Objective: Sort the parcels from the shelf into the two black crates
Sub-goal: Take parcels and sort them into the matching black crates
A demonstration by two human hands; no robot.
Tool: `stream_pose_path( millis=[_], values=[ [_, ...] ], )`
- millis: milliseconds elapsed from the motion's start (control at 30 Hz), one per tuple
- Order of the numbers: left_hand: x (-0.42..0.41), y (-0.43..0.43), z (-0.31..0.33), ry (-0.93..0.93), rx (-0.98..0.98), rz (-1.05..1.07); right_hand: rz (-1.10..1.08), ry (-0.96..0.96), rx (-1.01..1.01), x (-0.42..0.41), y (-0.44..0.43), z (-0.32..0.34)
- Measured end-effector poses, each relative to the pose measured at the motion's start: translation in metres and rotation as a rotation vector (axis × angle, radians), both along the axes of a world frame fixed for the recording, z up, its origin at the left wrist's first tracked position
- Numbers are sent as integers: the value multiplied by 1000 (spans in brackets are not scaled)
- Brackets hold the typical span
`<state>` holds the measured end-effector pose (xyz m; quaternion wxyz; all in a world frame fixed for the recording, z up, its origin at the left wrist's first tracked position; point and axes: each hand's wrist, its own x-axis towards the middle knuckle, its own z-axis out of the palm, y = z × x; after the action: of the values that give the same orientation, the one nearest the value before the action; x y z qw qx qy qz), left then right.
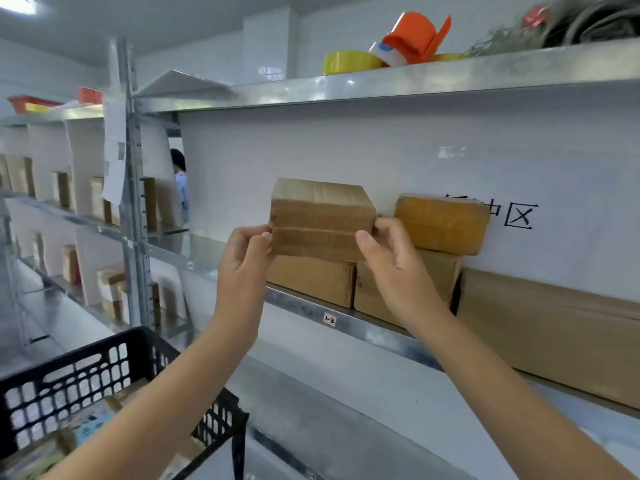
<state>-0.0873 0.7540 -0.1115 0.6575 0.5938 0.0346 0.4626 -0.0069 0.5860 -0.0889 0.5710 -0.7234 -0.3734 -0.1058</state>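
Observation:
A taped brown cardboard parcel (320, 216) is held in front of the metal shelf (304, 306). My left hand (244, 258) grips its left end and my right hand (388, 252) grips its right end. Beneath it, two brown boxes (311, 278) (440, 271) sit side by side on the shelf. An orange-taped parcel (441, 223) rests on the right one. A large flat carton (554, 327) lies further right. One black crate (86, 382) stands at the lower left with several items inside; my left forearm hides part of it.
The upper shelf (381, 84) carries yellow tape rolls (349, 62) and an orange tape dispenser (415, 34). Shelving at the left holds upright small parcels (110, 285). A person (180, 181) stands behind the shelf post (133, 188). Handwritten characters (516, 214) mark the white wall.

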Motion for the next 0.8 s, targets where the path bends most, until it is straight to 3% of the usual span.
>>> stream_pose_path(
  millis=[133, 367, 500, 800],
  values=[
    [-28, 32, -38, 114, -51, 110, 83, 143, 77, -13, 38, -38],
    [-88, 70, -117, 336, -196, 302, 209, 409, 20, -45, 104, -124],
    [-128, 83, -149, 442, -181, 375, 283, 523, -49, -64, 129, -165],
    [-192, 109, -188, 567, -196, 462, 431, 430, -237, -100, 182, -200]
  ],
)
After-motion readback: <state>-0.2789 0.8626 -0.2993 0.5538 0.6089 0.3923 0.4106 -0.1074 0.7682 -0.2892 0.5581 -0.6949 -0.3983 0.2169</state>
